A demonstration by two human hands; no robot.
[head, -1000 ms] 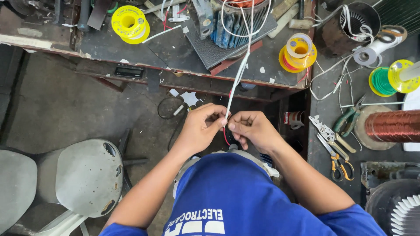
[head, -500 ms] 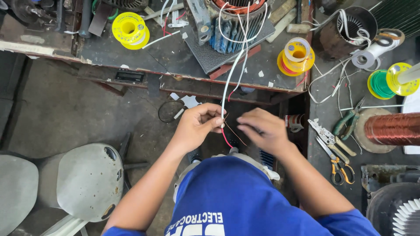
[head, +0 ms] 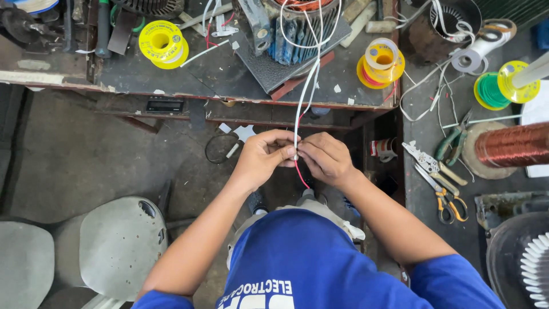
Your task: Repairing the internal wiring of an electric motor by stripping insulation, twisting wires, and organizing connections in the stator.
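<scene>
Landmark: motor (head: 286, 34), on the worktop (head: 171, 80).

Left of motor: tape roll (head: 163, 43). Right of motor: stacked tape rolls (head: 380, 62); farther right, wire coil (head: 512, 144), with pliers (head: 452, 143) and scissors (head: 443, 194) beside it. Below motor, off the worktop edge: left hand (head: 263, 157) and right hand (head: 326, 159), meeting on leads (head: 306, 86) hanging from motor. Far below-left of motor: stool (head: 108, 246).

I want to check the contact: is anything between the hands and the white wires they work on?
Nothing visible: the left hand and right hand both pinch the white wires directly, above a red wire.
</scene>
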